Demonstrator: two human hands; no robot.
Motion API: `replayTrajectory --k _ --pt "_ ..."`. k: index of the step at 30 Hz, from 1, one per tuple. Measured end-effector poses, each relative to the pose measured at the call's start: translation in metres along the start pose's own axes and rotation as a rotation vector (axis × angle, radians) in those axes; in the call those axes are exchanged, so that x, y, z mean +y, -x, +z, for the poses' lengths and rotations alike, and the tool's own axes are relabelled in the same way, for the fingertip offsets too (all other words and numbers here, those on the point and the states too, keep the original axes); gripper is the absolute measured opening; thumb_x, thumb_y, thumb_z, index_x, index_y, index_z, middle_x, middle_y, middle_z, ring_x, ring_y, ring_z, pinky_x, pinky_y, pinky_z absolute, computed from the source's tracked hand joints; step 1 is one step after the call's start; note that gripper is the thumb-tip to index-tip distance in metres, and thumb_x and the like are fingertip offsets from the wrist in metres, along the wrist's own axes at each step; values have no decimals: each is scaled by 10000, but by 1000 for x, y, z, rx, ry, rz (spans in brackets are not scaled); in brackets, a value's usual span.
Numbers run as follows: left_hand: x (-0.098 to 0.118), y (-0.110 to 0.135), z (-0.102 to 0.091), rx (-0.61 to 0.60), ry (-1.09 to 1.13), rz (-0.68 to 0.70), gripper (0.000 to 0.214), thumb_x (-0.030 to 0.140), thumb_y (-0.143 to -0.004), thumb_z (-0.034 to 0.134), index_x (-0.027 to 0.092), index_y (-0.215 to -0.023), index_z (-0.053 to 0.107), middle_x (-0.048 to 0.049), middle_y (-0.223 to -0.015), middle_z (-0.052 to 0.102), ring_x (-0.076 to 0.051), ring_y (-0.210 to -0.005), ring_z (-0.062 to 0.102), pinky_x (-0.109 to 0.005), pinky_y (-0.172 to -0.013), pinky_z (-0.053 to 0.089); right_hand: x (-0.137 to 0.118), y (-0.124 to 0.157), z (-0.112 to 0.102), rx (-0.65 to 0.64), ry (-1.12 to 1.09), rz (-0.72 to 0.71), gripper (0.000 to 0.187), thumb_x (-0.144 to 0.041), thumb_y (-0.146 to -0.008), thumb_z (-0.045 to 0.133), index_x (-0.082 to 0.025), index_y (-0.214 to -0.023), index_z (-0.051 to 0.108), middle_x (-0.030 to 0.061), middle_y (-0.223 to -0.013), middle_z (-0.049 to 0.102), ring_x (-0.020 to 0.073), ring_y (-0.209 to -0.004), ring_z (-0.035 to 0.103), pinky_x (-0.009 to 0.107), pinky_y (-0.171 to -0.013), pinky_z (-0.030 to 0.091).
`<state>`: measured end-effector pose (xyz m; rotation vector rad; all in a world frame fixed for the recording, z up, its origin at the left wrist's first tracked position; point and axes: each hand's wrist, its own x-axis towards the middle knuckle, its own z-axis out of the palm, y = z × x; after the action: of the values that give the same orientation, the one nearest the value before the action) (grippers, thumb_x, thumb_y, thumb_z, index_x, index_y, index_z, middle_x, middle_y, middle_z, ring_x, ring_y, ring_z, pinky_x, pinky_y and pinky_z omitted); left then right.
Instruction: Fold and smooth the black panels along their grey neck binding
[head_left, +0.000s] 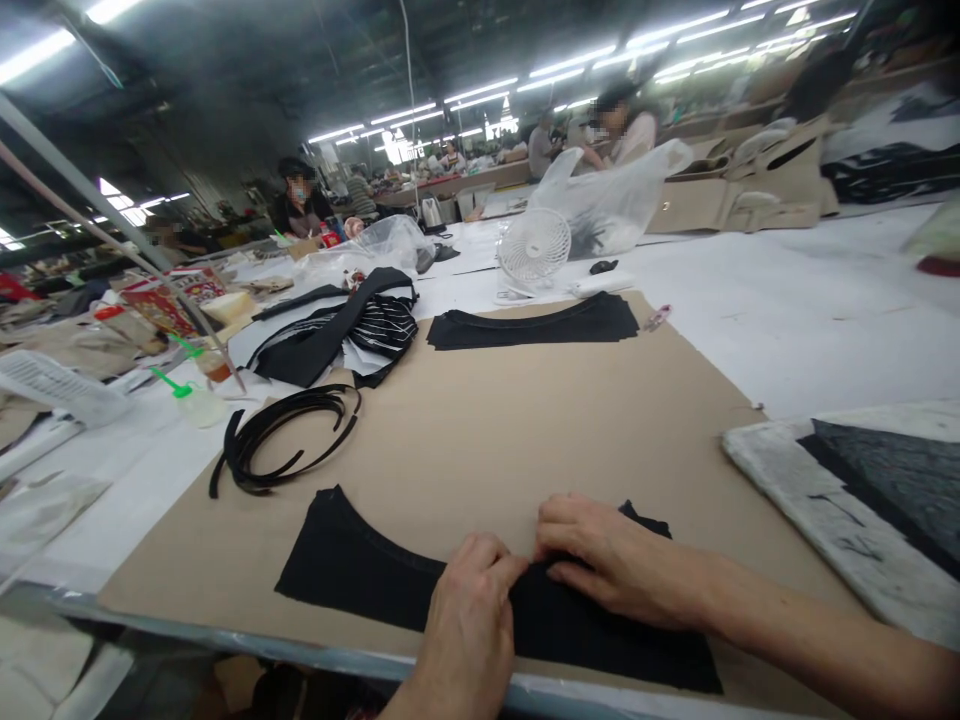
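A curved piece of black fabric (pixel 352 565) lies flat on a brown cardboard sheet (pixel 510 420) at the near edge of the table. My left hand (pixel 469 620) rests on its middle with fingers curled and the tips pressing down on the cloth. My right hand (pixel 607 555) lies beside it, fingers bent and pinching the fabric's upper edge. The two hands touch at the fingertips. A bundle of thin black strips (pixel 281 440) lies to the left, and a stack of similar black pieces (pixel 532 325) lies at the far side.
A small white fan (pixel 534 250), clear plastic bags (pixel 607 205) and striped black cloth (pixel 352 335) sit further back. A grey stained board (pixel 847 500) lies to the right. Glue bottles with green caps (pixel 191 395) stand at left. Other people work at distant tables.
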<state>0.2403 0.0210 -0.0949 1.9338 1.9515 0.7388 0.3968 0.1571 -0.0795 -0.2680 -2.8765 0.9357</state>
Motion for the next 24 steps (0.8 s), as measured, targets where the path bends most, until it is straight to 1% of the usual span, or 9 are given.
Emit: replayTrajectory --k 3,6,7,8,11,14,17,20,24 --pt "-7 13 19 126 -143 170 420 3 -794 351 152 -1041 657 -74 -864 628 -221 -812 562 -357 -725 508 1 7 3 -4 125 -61 115 -122 -928 473 -199 -893 551 19 -928 568 171 -890 505 314 -814 362" --pt "-20 28 36 349 -317 350 487 9 -816 317 75 -1228 569 -123 -1036 648 -241 -992 557 -371 -849 477 4 12 8 -16 270 -129 172 -140 -961 399 -184 -903 554 39 -908 565 185 -844 479 332 -776 351" --pt "-24 32 38 381 -369 396 501 6 -816 320 67 -1258 548 -127 -1109 640 -239 -1067 539 -363 -898 455 5 13 10 -14 304 -150 181 -137 -962 387 -178 -920 559 45 -906 565 189 -834 470 335 -762 348" --pt "-27 35 37 376 -415 434 504 9 -818 334 69 -1275 539 -121 -1163 630 -231 -1120 522 -348 -932 435 7 14 12 -8 330 -165 186 -135 -962 381 -171 -945 563 52 -909 565 194 -830 463 338 -755 344" --pt "-31 37 24 258 -453 496 496 48 -823 402 95 -1301 526 -90 -1220 619 -205 -1146 524 -317 -961 412 9 16 16 3 379 -199 202 -135 -961 377 -159 -1024 567 61 -919 565 200 -823 452 343 -748 337" --pt "-23 30 13 171 -308 407 458 69 -835 413 148 -1265 550 -67 -1126 648 -191 -1019 577 -344 -912 430 6 18 14 -9 411 -200 184 -130 -951 394 -163 -995 570 58 -906 559 197 -811 449 340 -745 338" --pt "-9 19 12 168 -186 240 404 87 -868 409 199 -1223 566 -52 -960 643 -198 -884 584 -382 -847 439 2 19 10 -18 393 -177 181 -138 -956 390 -173 -962 567 51 -892 558 193 -810 457 332 -743 347" --pt "4 7 17 136 -123 130 383 71 -843 440 218 -1166 585 -57 -997 620 -219 -928 567 -398 -853 446 1 20 4 8 291 -120 139 -167 -952 437 -179 -1022 557 48 -933 566 189 -871 477 321 -790 363" --pt "14 -6 19 -8 -4 56 453 6 -786 403 209 -1143 595 -55 -988 610 -217 -935 550 -385 -841 469 8 26 -3 43 200 -41 103 -176 -888 559 -181 -990 552 38 -957 573 184 -901 490 318 -828 365"
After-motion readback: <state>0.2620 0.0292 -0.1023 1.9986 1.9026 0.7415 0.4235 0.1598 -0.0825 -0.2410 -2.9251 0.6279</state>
